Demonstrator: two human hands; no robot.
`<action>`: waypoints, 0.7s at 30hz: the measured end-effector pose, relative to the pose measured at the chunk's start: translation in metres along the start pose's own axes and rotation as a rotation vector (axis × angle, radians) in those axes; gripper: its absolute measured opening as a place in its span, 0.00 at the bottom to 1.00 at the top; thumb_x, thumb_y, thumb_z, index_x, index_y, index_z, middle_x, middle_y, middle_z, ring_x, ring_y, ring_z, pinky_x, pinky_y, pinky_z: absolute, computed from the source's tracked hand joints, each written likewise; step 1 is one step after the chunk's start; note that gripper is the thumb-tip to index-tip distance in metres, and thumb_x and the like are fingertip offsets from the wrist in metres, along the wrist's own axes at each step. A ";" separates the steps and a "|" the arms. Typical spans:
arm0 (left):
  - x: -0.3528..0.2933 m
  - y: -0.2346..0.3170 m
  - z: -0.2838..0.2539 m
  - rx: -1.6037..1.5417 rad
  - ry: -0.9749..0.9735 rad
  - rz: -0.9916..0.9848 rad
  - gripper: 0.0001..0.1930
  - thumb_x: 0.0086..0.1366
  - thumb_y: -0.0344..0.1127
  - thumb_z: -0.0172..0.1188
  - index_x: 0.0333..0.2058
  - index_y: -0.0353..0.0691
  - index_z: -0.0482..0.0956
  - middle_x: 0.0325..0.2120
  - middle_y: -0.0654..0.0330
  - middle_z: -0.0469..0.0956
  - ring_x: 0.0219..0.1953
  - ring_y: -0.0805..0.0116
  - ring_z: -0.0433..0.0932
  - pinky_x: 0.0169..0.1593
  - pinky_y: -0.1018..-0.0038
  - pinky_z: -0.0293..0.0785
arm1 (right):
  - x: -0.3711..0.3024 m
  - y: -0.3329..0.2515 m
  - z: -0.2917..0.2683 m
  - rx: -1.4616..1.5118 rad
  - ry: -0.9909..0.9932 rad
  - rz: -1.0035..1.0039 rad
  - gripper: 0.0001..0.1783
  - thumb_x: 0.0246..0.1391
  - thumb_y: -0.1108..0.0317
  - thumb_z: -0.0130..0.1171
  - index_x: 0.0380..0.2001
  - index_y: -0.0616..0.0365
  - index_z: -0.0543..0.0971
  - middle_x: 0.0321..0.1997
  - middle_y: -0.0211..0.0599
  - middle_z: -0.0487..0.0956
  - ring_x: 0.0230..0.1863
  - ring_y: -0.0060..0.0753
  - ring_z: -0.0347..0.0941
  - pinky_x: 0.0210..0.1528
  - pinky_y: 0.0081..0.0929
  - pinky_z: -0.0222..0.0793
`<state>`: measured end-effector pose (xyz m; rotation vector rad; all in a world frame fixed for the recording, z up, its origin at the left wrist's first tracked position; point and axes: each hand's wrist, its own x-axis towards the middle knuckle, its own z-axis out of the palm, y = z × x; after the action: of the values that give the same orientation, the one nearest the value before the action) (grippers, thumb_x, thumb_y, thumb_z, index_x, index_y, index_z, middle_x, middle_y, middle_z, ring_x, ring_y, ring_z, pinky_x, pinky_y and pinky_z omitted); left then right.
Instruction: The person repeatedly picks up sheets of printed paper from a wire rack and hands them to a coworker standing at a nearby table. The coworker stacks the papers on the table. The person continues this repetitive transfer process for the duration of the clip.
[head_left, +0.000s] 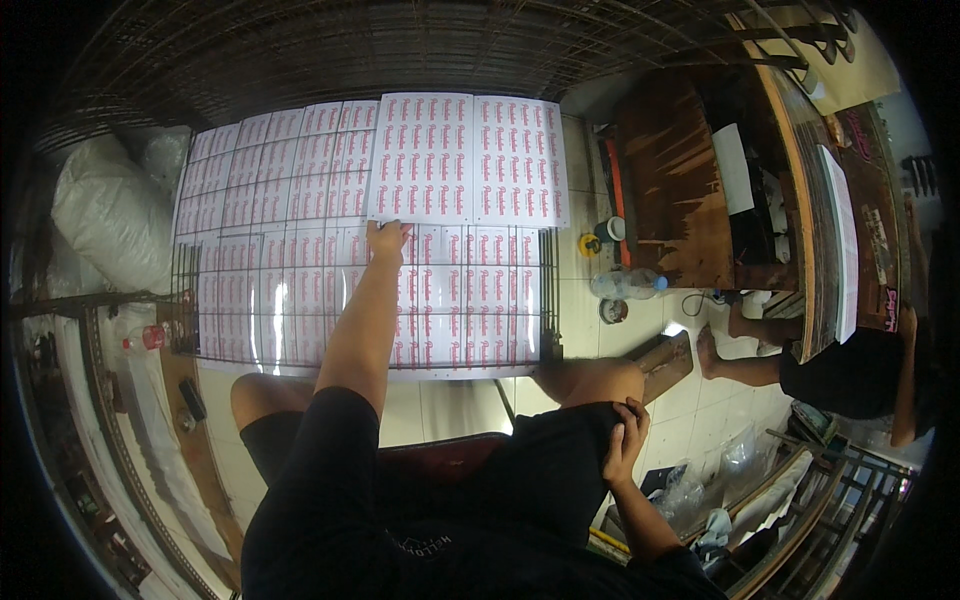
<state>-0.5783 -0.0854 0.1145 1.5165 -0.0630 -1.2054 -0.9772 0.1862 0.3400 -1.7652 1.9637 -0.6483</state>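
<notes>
My left hand (388, 238) reaches forward, its fingers closed at the near edge of a large white sheet (420, 160) printed with rows of red lettering. That sheet lies on top at the far middle, beside a similar printed sheet (520, 165) on its right. More printed sheets (290, 290) lie under the thin bars of a wire rack (545, 290), in front of and left of my hand. My right hand (627, 440) rests on my right knee, fingers apart and holding nothing.
Raised wire shelves (300, 60) hang over the far side. A stuffed white plastic bag (100, 200) stands at left. On the floor at right are a plastic bottle (630, 284), a tin (613, 311) and yellow tape (590, 244). Another person (845, 385) works by a wooden table (790, 120).
</notes>
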 end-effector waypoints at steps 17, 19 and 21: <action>-0.005 0.003 0.001 -0.054 -0.037 -0.042 0.28 0.56 0.21 0.51 0.54 0.38 0.51 0.40 0.54 0.70 0.39 0.61 0.76 0.43 0.72 0.72 | 0.001 0.000 0.000 0.011 -0.001 0.001 0.24 0.57 0.53 0.39 0.42 0.62 0.73 0.51 0.51 0.64 0.55 0.51 0.57 0.58 0.42 0.48; 0.001 -0.004 -0.002 -0.071 0.006 -0.067 0.27 0.56 0.24 0.53 0.53 0.38 0.52 0.37 0.53 0.71 0.36 0.61 0.76 0.38 0.72 0.73 | 0.001 -0.001 0.000 0.023 0.005 -0.002 0.23 0.57 0.54 0.39 0.42 0.62 0.73 0.51 0.51 0.64 0.55 0.51 0.57 0.58 0.42 0.48; 0.004 -0.012 -0.004 -0.083 0.080 -0.123 0.25 0.56 0.26 0.55 0.50 0.39 0.54 0.35 0.52 0.71 0.30 0.63 0.77 0.31 0.74 0.72 | 0.002 -0.002 -0.001 0.015 0.003 -0.014 0.23 0.57 0.55 0.39 0.42 0.62 0.73 0.51 0.51 0.64 0.55 0.50 0.57 0.58 0.42 0.48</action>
<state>-0.5799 -0.0807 0.1024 1.5117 0.1339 -1.2275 -0.9766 0.1846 0.3422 -1.7718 1.9453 -0.6691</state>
